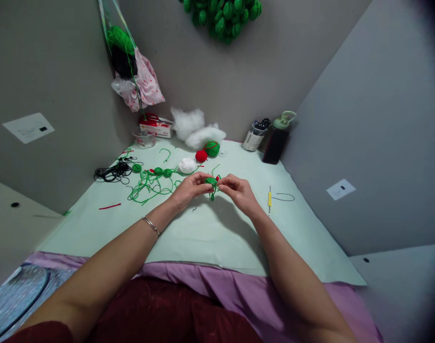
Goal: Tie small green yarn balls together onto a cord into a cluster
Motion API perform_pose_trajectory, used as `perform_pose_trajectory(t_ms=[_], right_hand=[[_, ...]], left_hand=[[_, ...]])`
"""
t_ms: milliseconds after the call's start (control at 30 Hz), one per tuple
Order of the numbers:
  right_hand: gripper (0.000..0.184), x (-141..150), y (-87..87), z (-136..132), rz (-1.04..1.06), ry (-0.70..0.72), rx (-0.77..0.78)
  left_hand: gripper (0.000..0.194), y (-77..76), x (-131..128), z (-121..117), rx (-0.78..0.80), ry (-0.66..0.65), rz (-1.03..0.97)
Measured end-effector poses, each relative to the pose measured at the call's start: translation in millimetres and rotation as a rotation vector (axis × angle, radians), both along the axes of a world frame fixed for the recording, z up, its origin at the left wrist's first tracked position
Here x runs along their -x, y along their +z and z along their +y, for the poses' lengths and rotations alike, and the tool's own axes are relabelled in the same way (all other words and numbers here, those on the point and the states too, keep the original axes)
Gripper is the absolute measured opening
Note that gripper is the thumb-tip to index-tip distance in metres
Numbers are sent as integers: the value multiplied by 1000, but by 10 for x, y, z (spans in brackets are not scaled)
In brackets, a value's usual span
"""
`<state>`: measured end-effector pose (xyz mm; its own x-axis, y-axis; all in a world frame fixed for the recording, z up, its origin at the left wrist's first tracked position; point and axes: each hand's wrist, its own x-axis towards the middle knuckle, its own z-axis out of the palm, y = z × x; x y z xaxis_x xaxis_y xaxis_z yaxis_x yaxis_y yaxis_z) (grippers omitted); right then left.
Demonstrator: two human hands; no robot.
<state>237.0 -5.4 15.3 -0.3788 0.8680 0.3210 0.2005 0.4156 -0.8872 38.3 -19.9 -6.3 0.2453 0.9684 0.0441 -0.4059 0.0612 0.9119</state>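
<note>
Over the middle of the table, a small green crocheted piece [211, 181] with a red bit on its right side is pinched in my left hand [193, 187], fingers closed. A short green loop of yarn dangles below it. My right hand [237, 189] is closed in a pinch at the piece's right edge; what lies between those fingertips is too small to make out. Beyond the hands lie a white yarn ball [187, 165], a red yarn ball [201, 156] and a green yarn ball [212, 148].
Loose green yarn [149, 188] and tangled black cord [115, 170] lie to the left. A yellow-handled crochet hook [269, 199] rests at the right. Along the back stand white stuffing [189, 125], a pen cup [253, 138] and a bottle [276, 140]. Walls enclose three sides.
</note>
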Motion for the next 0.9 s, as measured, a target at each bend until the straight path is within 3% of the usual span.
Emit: perform_pose_trajectory(t_ms=[200, 433, 667, 900], right_hand=[[20, -37, 40, -12, 62, 32, 90], [26, 7, -69, 41, 181, 49, 312], [32, 46, -140, 52, 188, 42, 306], [31, 15, -55, 35, 180, 55, 306]], left_hand=[[34, 26, 31, 19, -5, 3, -8], [33, -11, -15, -7, 9, -11, -77], [33, 8, -65, -58, 0, 19, -27], [31, 46, -40, -51, -25, 18, -7]])
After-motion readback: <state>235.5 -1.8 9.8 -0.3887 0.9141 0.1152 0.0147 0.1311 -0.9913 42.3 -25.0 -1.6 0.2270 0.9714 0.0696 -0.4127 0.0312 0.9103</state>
